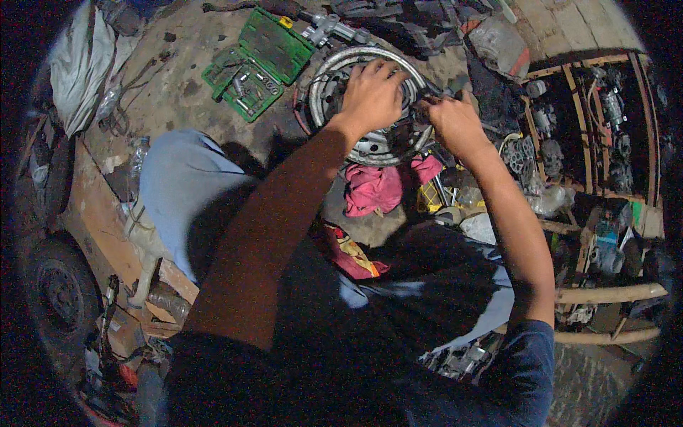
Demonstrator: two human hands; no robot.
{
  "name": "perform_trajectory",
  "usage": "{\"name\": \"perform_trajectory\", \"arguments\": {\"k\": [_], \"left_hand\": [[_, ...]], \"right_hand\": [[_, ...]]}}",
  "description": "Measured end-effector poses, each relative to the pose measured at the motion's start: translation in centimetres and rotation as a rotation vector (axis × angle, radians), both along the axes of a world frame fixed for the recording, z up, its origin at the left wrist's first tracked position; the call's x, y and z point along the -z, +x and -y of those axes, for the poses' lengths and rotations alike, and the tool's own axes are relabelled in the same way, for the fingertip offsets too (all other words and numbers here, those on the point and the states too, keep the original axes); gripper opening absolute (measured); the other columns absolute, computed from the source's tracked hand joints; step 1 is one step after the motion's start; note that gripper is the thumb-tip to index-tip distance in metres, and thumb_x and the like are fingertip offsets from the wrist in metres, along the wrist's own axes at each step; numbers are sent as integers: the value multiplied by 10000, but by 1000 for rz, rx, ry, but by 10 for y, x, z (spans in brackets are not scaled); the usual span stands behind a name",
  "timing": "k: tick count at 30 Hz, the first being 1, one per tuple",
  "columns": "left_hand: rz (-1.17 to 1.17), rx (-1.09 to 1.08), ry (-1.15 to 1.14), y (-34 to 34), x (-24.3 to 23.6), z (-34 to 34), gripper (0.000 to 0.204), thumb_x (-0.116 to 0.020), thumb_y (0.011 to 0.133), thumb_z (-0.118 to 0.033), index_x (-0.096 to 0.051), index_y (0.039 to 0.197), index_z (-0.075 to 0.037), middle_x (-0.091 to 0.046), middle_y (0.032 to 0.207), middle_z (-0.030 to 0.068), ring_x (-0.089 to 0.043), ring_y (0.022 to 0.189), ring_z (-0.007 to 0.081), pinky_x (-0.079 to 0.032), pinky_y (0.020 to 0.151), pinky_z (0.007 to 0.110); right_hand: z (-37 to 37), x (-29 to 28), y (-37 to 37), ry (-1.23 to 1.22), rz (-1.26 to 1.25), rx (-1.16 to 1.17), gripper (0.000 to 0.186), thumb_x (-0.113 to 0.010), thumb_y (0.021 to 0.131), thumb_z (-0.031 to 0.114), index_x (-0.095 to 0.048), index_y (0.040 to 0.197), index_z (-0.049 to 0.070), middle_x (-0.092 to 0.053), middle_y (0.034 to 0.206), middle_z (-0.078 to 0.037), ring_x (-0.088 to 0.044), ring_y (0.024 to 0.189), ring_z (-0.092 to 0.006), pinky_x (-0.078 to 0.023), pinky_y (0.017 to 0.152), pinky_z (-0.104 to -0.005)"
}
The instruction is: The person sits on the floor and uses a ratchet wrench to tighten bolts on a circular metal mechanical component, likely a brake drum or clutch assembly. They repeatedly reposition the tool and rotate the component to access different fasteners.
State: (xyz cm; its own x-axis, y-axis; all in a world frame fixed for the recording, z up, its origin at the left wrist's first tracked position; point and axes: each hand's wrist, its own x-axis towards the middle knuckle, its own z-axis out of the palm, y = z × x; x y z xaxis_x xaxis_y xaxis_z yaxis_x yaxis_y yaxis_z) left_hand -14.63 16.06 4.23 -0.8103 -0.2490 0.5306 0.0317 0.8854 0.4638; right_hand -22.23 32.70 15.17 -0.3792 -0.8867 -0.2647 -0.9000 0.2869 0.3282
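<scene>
A round steel wheel rim [376, 151] lies on the floor in front of me, pale and scuffed around its edge. My left hand [373, 96] rests over its middle, fingers spread and slightly bent. At the rim's right edge, my right hand [452, 124] is closed around something dark that its fingers mostly hide. Crumpled pink cloth [373, 189] lies just below the rim. To the rim's upper left sits an opened green socket-set case [274, 50], with sockets and metal bits in its lower half.
Wooden racks [583, 135] with metal parts line the right side. A tyre [62, 288] stands at the left, near a plastic bottle [139, 153]. A yellow plastic basket [428, 197] is below the right hand. Metal parts [331, 30] lie beyond the rim.
</scene>
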Motion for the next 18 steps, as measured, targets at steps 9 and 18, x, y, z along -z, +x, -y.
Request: {"name": "perform_trajectory", "arguments": {"k": [9, 18], "left_hand": [[-20, 9, 28, 0, -1, -1, 384, -635, 825, -182, -692, 1201, -130, -625, 1300, 93, -544, 1249, 299, -413, 1022, 542], [-28, -11, -4, 0, -1, -1, 389, -635, 828, -187, -685, 1209, -130, -620, 1313, 80, -545, 1242, 298, -416, 1015, 540]], "right_hand": [[-14, 12, -9, -38, 225, 147, 144, -556, 877, 49, -660, 958, -9, -686, 958, -248, -677, 972, -452, -547, 851, -523], [-11, 8, -13, -91, 138, 105, 125, -562, 841, 23, -668, 899, -6, -698, 900, -238, -694, 951, -434, -549, 866, -517]]}}
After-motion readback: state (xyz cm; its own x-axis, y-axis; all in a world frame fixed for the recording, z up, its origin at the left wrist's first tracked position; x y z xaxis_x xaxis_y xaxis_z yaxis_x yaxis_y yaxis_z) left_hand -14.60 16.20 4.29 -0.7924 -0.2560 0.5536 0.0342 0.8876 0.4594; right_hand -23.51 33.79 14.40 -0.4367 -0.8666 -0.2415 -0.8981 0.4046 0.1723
